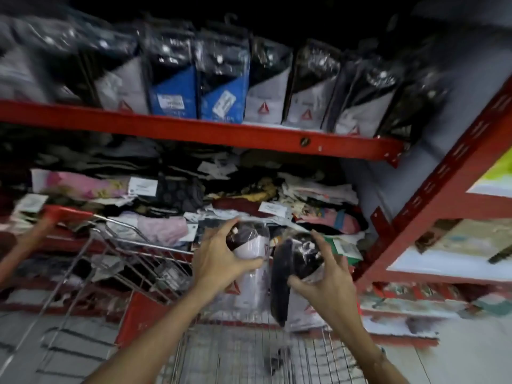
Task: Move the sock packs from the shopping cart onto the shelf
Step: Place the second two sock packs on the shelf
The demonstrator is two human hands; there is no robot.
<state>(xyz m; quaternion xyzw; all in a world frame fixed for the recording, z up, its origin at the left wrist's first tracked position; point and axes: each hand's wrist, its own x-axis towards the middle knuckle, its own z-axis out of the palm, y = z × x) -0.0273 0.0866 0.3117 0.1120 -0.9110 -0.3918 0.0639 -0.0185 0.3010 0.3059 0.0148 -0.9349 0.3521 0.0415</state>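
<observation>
My left hand [219, 259] grips a sock pack [256, 245], black socks in clear plastic with a white card, held upright. My right hand [324, 278] grips a second sock pack [293, 261], mostly black, tilted to the left. Both packs hang above the wire shopping cart [249, 353], in front of the lower shelf. On the upper red shelf [194, 131] stands a row of sock packs [266, 87] with grey or blue cards, side by side. The view is blurred.
The lower shelf holds a messy heap of folded clothes and tags [249, 195]. Another person's hand [33, 231] holds the red cart handle [66, 212] at left. A red upright post [432, 189] and another shelf unit stand at right.
</observation>
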